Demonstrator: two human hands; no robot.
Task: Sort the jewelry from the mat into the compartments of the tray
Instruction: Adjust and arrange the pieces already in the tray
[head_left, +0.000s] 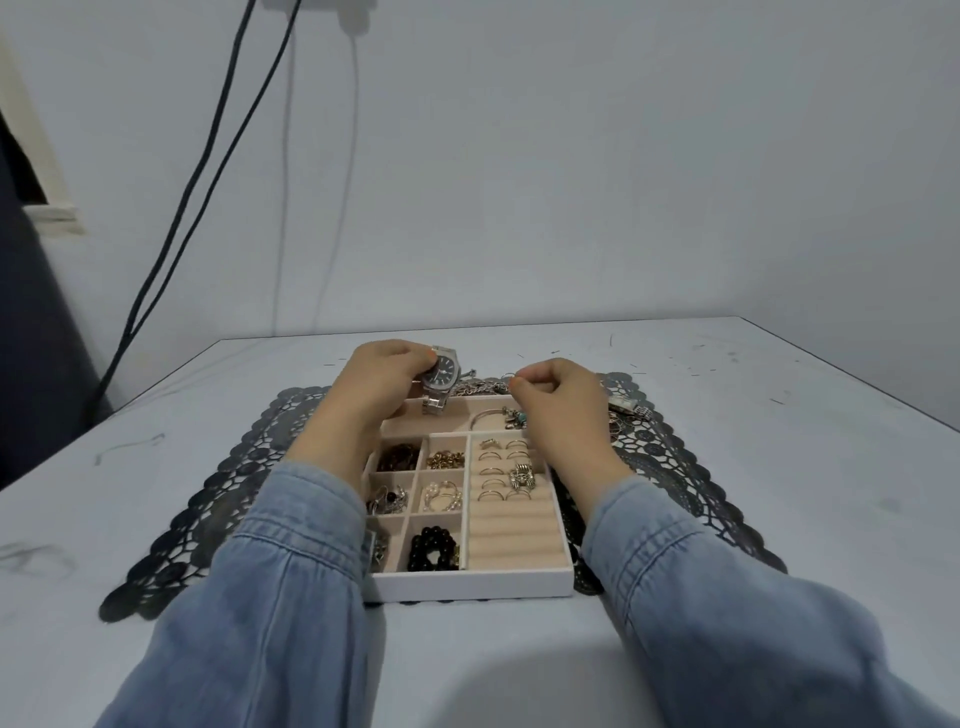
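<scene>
Currently the left hand (382, 379) is gripping a steel watch (441, 374) by its case, fingers curled round it. It is holding the watch just above the far-left corner of the tray (467, 584), over the long compartment along the far edge. The right hand (558, 397) is hovering at the tray's far-right corner with fingers curled and thumb meeting forefinger. It may be pinching something thin, though I cannot tell.

The watch is likely handling as heavy for its size. Its case is stiff, its link band is hanging loose, and the polished metal is probably slippery. Holding the case sides and letting the band fold down seems the safest grip.

One bangle (491, 415) is lying in the long compartment, and roughly ten rings (501, 470) are sitting in the rolls. All six small compartments are holding pieces, including one black bead bracelet (434, 548). On the mat (208, 519), a chain tangle (478, 387) is waiting along the far edge, and one rectangular piece (628, 406) is lying near its far-right corner.
</scene>
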